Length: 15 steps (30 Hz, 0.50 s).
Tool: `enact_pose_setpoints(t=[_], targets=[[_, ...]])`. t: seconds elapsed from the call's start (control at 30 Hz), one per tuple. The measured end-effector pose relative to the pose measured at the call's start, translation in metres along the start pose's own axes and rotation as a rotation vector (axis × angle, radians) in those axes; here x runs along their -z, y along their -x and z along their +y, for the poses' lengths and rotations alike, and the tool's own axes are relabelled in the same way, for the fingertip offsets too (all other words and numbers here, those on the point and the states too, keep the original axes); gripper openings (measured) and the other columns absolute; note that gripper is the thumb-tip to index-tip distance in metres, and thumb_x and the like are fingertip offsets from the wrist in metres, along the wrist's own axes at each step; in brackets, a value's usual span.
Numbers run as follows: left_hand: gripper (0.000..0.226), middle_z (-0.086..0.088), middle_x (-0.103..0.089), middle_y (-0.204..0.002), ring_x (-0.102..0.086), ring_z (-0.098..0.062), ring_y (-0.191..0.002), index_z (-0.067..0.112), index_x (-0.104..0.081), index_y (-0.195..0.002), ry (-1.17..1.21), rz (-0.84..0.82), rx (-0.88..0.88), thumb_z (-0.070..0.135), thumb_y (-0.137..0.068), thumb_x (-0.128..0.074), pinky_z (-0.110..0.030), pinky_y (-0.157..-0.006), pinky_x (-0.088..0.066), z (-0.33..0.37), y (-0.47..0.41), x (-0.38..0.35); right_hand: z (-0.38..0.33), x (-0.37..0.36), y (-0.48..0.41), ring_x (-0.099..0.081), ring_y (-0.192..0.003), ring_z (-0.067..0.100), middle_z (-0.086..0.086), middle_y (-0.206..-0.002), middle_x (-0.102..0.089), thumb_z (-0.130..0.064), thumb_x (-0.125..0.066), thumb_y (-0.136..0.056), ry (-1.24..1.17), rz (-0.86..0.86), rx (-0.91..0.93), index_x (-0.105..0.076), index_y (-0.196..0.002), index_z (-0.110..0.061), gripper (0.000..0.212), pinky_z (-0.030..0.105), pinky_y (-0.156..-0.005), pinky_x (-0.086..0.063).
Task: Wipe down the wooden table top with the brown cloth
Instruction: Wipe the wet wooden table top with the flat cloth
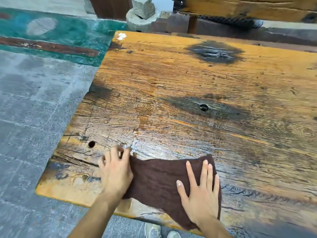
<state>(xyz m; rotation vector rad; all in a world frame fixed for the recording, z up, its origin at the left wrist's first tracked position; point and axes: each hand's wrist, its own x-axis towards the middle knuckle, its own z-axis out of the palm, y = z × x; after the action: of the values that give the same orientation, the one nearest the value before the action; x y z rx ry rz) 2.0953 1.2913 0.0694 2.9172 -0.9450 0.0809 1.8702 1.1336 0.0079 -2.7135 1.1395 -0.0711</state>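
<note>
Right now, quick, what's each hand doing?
Left hand: open, fingers spread, on the left edge of the brown cloth.
Right hand: open, flat on the cloth.

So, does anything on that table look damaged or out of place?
Nothing spilled or askew. The wooden table top is weathered: a dark gouged knot near the far edge, two small holes, and a pale chipped spot at its far left corner.

You stand in what looks like a rustic courtyard: grey stone paving [34,109] left of your left hand [115,174], a stone millstone [139,18] and weathered timber beam [240,7] well beyond it.
</note>
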Motion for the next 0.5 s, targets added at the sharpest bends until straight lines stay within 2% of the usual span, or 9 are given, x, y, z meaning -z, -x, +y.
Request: enact_pose_setpoints(t=[0.07,0.1,0.17,0.23,0.3,0.4,0.5], targets=[[0.018,-0.007,-0.055,-0.101,-0.053,-0.034,-0.086,0.015,-0.068,-0.104,0.143,0.081,-0.129,0.018,-0.087,-0.073,-0.046,-0.075,-0.041,0.027,0.014,-0.009,-0.001,-0.001,-0.003,-0.01,-0.161,0.037,0.022,-0.173,-0.011,-0.07,-0.026,-0.101,0.005,-0.017,-0.005,-0.025,-0.165,-0.036,0.073,0.057,-0.125,-0.013],[0.019,-0.006,-0.057,-0.103,-0.057,-0.033,-0.088,0.016,-0.069,-0.107,0.173,0.052,-0.198,0.028,-0.094,-0.066,-0.045,-0.075,-0.047,0.04,0.023,-0.014,-0.002,-0.001,-0.006,-0.01,-0.161,0.036,0.022,-0.173,-0.01,-0.07,-0.029,-0.1,0.003,-0.021,-0.002,-0.025,-0.165,-0.036,0.074,0.058,-0.125,-0.014],[0.048,-0.008,-0.066,-0.121,-0.065,-0.035,-0.106,0.015,-0.07,-0.127,0.146,-0.108,-0.293,0.048,-0.098,-0.051,-0.048,-0.089,-0.05,0.056,0.043,-0.028,-0.002,0.0,-0.006,-0.013,-0.161,0.037,0.022,-0.173,-0.01,-0.069,-0.033,-0.097,0.001,-0.021,-0.013,-0.028,-0.164,-0.034,0.075,0.06,-0.125,-0.018],[0.068,-0.013,-0.06,-0.145,-0.06,-0.038,-0.131,0.009,-0.06,-0.145,0.112,-0.25,-0.296,0.056,-0.098,-0.045,-0.051,-0.107,-0.039,0.054,0.047,-0.039,-0.006,0.001,-0.011,-0.019,-0.159,0.038,0.022,-0.173,-0.014,-0.07,-0.031,-0.097,0.01,-0.011,-0.024,-0.033,-0.162,-0.033,0.075,0.061,-0.124,-0.021],[0.08,-0.014,-0.045,-0.161,-0.045,-0.036,-0.147,0.006,-0.049,-0.153,0.114,-0.314,-0.268,0.064,-0.098,-0.041,-0.054,-0.114,-0.032,0.047,0.037,-0.046,-0.011,0.002,-0.021,-0.022,-0.158,0.039,0.022,-0.172,-0.016,-0.072,-0.023,-0.099,0.01,-0.001,-0.044,-0.037,-0.161,-0.033,0.074,0.061,-0.124,-0.023],[0.091,-0.012,-0.032,-0.168,-0.035,-0.036,-0.153,0.006,-0.041,-0.157,0.093,-0.366,-0.294,0.075,-0.098,-0.031,-0.059,-0.118,-0.027,0.039,0.021,-0.048,-0.015,0.002,-0.033,-0.024,-0.158,0.04,0.022,-0.172,-0.018,-0.073,-0.021,-0.099,0.019,-0.011,-0.05,-0.039,-0.16,-0.032,0.076,0.061,-0.123,-0.023],[0.102,-0.012,-0.029,-0.17,-0.03,-0.036,-0.155,0.006,-0.037,-0.159,0.088,-0.384,-0.32,0.084,-0.093,-0.029,-0.063,-0.119,-0.022,0.032,-0.009,-0.054,-0.019,0.0,-0.058,-0.017,-0.16,0.037,0.021,-0.173,-0.013,-0.073,-0.028,-0.098,0.04,-0.055,-0.036,-0.032,-0.163,-0.034,0.076,0.06,-0.125,-0.02]])
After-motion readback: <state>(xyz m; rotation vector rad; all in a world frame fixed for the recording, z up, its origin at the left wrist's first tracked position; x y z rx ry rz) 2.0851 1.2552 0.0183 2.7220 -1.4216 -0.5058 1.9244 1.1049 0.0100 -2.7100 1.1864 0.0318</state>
